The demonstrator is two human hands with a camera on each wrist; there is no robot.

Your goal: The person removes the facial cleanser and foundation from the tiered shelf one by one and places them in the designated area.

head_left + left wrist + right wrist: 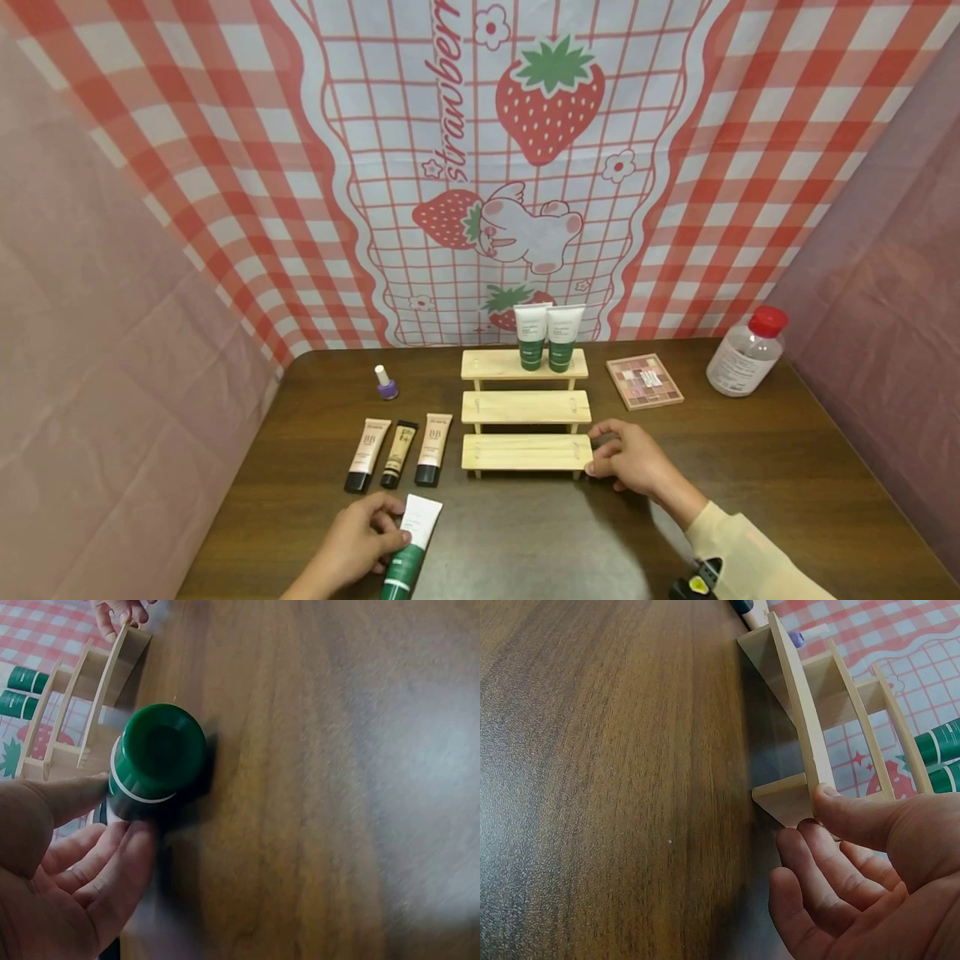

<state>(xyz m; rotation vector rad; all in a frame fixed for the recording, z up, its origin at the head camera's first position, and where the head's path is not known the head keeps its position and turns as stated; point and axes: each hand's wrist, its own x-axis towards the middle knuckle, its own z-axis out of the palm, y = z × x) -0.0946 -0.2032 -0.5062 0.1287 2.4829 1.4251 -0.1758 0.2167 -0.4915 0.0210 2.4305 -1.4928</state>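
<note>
My left hand (358, 535) grips a white-and-green squeeze tube (406, 563) between thumb and fingers, over the table's front left. Its round green cap (163, 746) faces the camera in the left wrist view. My right hand (636, 460) holds the right end of the lowest step of a three-tier wooden display rack (525, 452); in the right wrist view its thumb lies on the board's edge, with fingers curled below. Two similar tubes, one left (531, 335) and one right (564, 336), stand cap-down on the top step.
Left of the rack lie two BB cream tubes (368, 450) (433, 446) with a gold tube (399, 452) between them. A purple nail polish bottle (386, 385) stands behind. To the right are an eyeshadow palette (645, 382) and a red-capped clear bottle (744, 358).
</note>
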